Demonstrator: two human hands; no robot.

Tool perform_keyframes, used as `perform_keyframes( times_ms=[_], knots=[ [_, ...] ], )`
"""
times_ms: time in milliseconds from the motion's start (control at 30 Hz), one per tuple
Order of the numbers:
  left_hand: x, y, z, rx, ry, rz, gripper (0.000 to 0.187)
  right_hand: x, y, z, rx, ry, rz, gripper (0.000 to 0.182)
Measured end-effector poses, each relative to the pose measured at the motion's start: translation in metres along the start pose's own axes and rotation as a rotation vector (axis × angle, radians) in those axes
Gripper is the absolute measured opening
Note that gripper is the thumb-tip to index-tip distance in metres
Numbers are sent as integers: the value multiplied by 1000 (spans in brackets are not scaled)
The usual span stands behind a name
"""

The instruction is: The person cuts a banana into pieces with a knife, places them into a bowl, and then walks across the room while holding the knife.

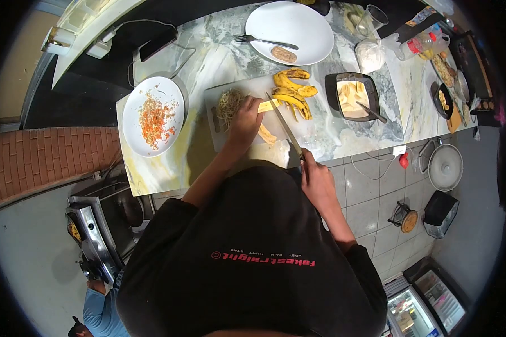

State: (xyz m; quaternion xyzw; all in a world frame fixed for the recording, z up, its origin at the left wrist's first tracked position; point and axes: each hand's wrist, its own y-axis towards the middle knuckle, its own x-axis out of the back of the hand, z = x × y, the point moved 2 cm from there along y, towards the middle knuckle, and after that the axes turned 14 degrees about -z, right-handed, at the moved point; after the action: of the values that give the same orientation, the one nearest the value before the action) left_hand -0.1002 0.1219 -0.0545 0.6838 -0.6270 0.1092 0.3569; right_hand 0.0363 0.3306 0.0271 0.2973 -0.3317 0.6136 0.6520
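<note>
My left hand is closed on a pale peeled banana piece, pressing it to the white cutting board. In my right hand is the handle of a long knife. Its blade slants across the board, with the tip beside the banana piece. Another banana slice lies on the board just below my left hand. Bean sprouts are heaped on the board's left part, partly hidden by that hand. Yellow, dark-spotted banana peels rest at its right side.
A white plate of shredded vegetables stands left. Behind the board, a large white plate carries a fork and a brown patty. A dark square bowl holds pale pieces in batter and a spoon. At lower left is another person in blue.
</note>
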Motion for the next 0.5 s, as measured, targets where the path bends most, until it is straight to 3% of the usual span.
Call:
perform_keyframes(
  times_ms=[500],
  knots=[
    [1,0,-1,34,-8,13,26,-14,-1,2,-9,-132,66,42]
  ],
)
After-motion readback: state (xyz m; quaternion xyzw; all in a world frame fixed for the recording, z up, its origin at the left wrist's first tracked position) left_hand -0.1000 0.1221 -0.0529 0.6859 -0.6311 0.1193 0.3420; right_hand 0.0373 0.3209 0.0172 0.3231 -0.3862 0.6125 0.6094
